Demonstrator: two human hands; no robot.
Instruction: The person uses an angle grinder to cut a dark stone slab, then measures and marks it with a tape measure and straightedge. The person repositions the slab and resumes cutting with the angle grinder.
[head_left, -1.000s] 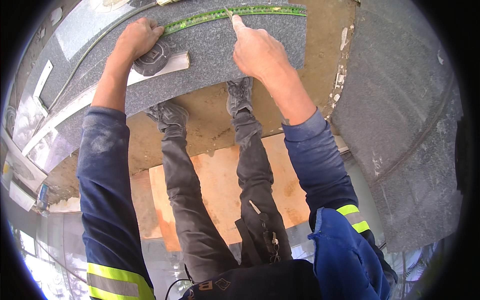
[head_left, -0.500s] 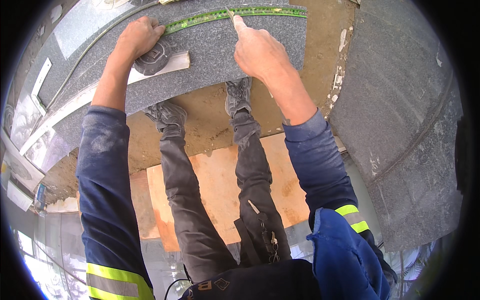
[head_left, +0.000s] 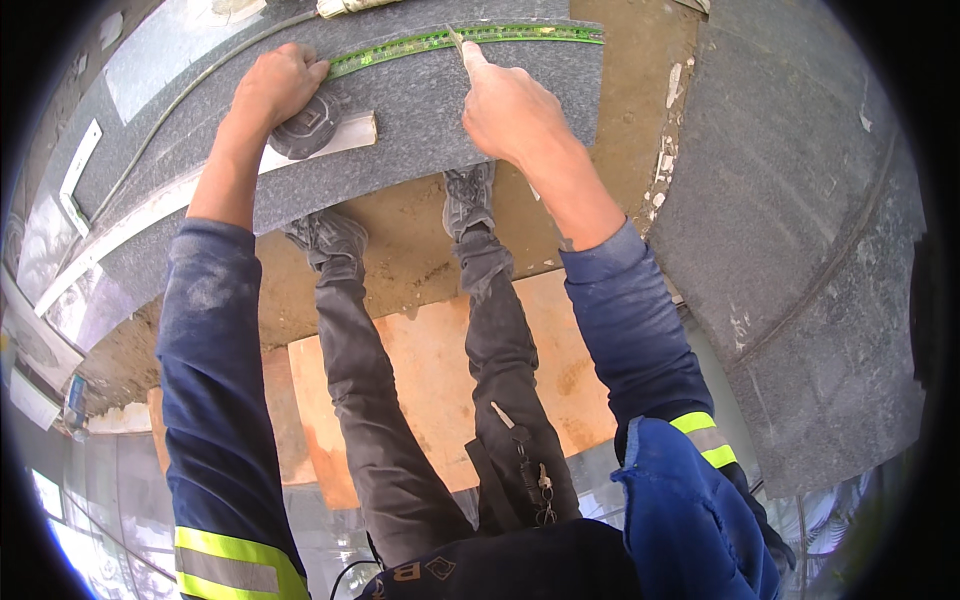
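Note:
A bright green tape measure blade [head_left: 400, 47] lies stretched across a speckled grey stone slab [head_left: 430, 115], reaching the slab's right edge. At its left end my left hand [head_left: 275, 85] is closed, pinching the blade beside the dark round tape measure case [head_left: 305, 125]. The case rests partly against a long pale strip [head_left: 345, 134] lying on the slab. My right hand [head_left: 515, 115] is closed around a slim pointed tool [head_left: 457, 42], forefinger stretched along it. The tool's tip meets the tape near its middle; whether it is a knife or a marker I cannot tell.
A cable [head_left: 170, 105] with a pale wrapped end runs along the slab's far side. A white angled piece [head_left: 78, 180] lies at left. Large dark slabs [head_left: 790, 200] stand at right. Below are my shoes and a tan board [head_left: 420, 370] on the dusty floor.
The whole view has shifted slightly, so the slab and tape sit a little lower and further left. Both hands keep their grip and nearly the same place on the tape.

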